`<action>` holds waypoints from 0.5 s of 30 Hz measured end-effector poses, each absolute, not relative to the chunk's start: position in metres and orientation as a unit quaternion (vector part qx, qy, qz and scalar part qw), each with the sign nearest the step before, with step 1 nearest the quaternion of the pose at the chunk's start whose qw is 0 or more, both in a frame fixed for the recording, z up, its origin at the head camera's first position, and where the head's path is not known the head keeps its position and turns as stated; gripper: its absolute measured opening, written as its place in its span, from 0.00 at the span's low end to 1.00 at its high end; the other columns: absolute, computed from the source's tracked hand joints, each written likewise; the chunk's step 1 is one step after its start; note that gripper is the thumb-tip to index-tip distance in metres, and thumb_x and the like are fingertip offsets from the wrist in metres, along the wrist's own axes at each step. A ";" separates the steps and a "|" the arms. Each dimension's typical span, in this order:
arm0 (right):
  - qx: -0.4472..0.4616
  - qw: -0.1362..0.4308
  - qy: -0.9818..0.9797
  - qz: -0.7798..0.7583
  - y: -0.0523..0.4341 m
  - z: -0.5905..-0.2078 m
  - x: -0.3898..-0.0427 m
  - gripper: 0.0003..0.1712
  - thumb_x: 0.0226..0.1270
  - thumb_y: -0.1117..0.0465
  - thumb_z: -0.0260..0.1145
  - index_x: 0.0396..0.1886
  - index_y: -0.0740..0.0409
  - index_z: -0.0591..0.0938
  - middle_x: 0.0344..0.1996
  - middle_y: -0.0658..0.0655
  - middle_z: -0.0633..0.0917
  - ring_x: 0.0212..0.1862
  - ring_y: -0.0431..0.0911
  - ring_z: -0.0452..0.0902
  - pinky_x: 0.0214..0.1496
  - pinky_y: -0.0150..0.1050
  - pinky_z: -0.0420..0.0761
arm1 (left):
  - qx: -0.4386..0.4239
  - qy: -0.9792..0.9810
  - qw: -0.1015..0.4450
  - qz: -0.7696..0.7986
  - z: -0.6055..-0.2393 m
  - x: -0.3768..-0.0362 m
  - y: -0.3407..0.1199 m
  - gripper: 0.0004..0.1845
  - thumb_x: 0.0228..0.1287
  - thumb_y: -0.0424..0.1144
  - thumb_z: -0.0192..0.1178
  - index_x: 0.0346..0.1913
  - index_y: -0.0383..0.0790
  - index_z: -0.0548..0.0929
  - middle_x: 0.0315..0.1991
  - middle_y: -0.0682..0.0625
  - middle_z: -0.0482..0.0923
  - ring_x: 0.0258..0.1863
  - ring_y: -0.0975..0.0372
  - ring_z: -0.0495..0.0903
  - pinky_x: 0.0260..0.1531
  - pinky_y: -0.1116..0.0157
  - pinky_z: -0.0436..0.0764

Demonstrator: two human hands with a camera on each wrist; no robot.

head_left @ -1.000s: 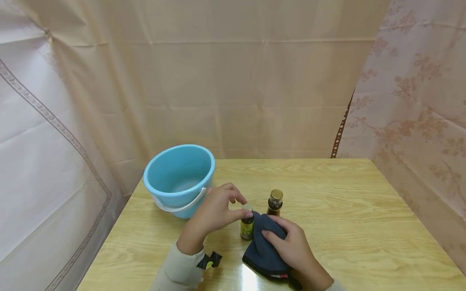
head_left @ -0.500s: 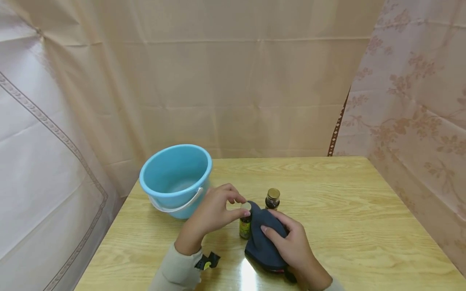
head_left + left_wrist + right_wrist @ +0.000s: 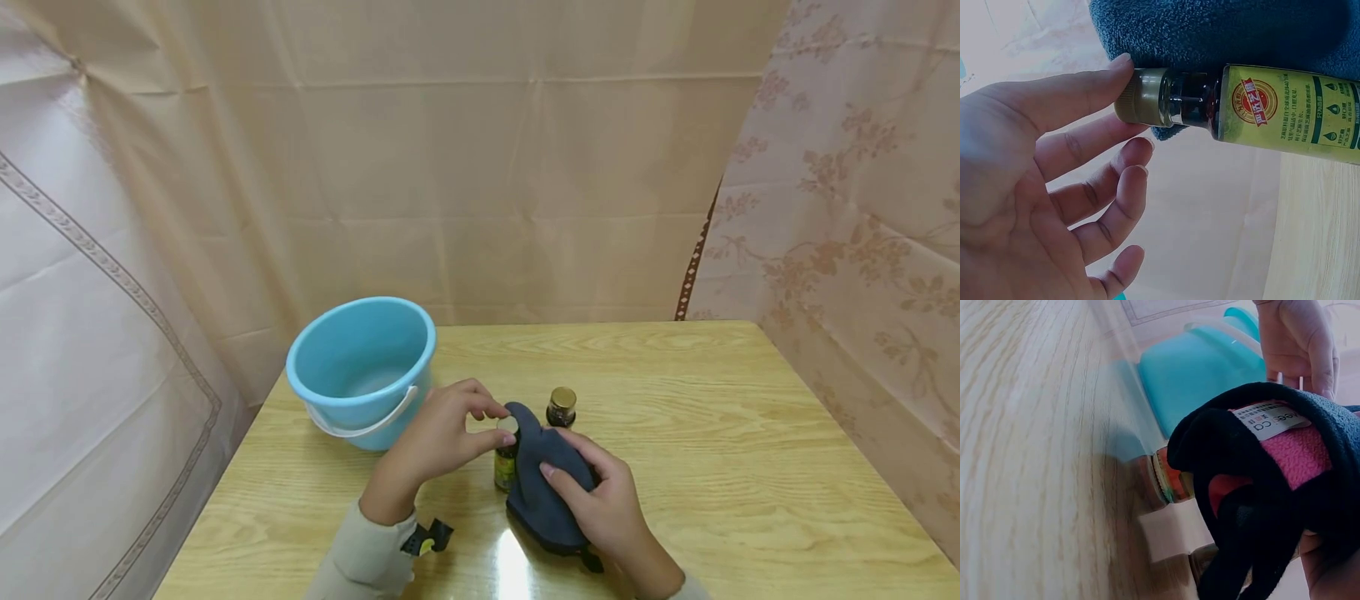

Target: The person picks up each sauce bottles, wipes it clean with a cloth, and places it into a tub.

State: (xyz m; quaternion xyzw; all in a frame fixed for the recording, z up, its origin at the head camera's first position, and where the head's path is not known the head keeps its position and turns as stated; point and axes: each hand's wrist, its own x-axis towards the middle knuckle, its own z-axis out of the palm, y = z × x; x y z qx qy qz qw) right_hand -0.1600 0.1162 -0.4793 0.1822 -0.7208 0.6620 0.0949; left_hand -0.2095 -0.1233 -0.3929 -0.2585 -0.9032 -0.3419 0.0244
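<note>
L hand (image 3: pixel 450 425) has the yellow-labelled bottle (image 3: pixel 505 472) by its cap (image 3: pixel 1141 97): thumb + index pinch it, other 3 fingers loosely bent & off the glass. Btl is upright on the table (image 3: pixel 675 417), just beyond the L fingertips and left of the R hand (image 3: pixel 603 500). R hand grips the dark blue cloth (image 3: pixel 551 483), thumb on the near face; its other fingers are mostly hidden, so can't tell how they lie.

Step in hand, as I judge it: wiping the btl's side w/ the cloth, which looks to be against its right side, while L hand steadies the top. Next move prob. calls for a firm cap pinch + light cloth pressure, so the btl doesn't tip.

Btl looks slim, w/ dark contents at the neck, gold-brown ribbed cap on, yellow-green label w/ a round red seal & green drop marks. No visible dirt on the part showing. Cloth: fuzzy outside, pink lining (image 3: pixel 1300 459), black edging, white tag (image 3: pixel 1269 419).

2nd bottle (image 3: pixel 562 404), gold-capped, stands just beyond R hand, partly behind the cloth. Blue bucket (image 3: pixel 337 346) sits beyond & left of L hand, handle down toward the wrist.
</note>
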 end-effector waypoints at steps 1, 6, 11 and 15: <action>0.181 0.094 -0.721 0.662 0.116 -0.479 -0.160 0.25 0.70 0.66 0.71 0.66 0.53 0.82 0.61 0.56 0.85 0.62 0.44 0.83 0.54 0.37 0.86 | -0.258 -0.904 0.024 -0.340 -0.393 -0.210 -0.123 0.14 0.63 0.55 0.73 0.46 0.54 0.91 0.42 0.56 0.84 0.43 0.62 0.81 0.49 0.56 0.73; 0.161 0.089 -0.723 0.666 0.114 -0.479 -0.161 0.24 0.69 0.65 0.72 0.64 0.49 0.83 0.60 0.54 0.86 0.61 0.44 0.84 0.53 0.37 0.86 | -0.256 -0.907 0.024 -0.333 -0.392 -0.210 -0.124 0.14 0.63 0.55 0.73 0.47 0.54 0.91 0.42 0.59 0.83 0.43 0.62 0.81 0.47 0.59 0.76; 0.139 0.086 -0.734 0.660 0.113 -0.481 -0.162 0.23 0.68 0.63 0.74 0.62 0.47 0.84 0.59 0.51 0.87 0.60 0.44 0.84 0.53 0.36 0.86 | -0.252 -0.909 0.017 -0.332 -0.391 -0.209 -0.124 0.16 0.63 0.55 0.73 0.49 0.53 0.92 0.43 0.57 0.84 0.44 0.63 0.81 0.45 0.61 0.78; 0.125 0.083 -0.746 0.649 0.114 -0.484 -0.162 0.23 0.67 0.61 0.75 0.62 0.46 0.85 0.59 0.50 0.87 0.59 0.43 0.84 0.53 0.35 0.85 | -0.260 -0.907 0.017 -0.331 -0.390 -0.208 -0.124 0.17 0.64 0.55 0.72 0.50 0.51 0.92 0.44 0.55 0.84 0.44 0.63 0.80 0.44 0.62 0.78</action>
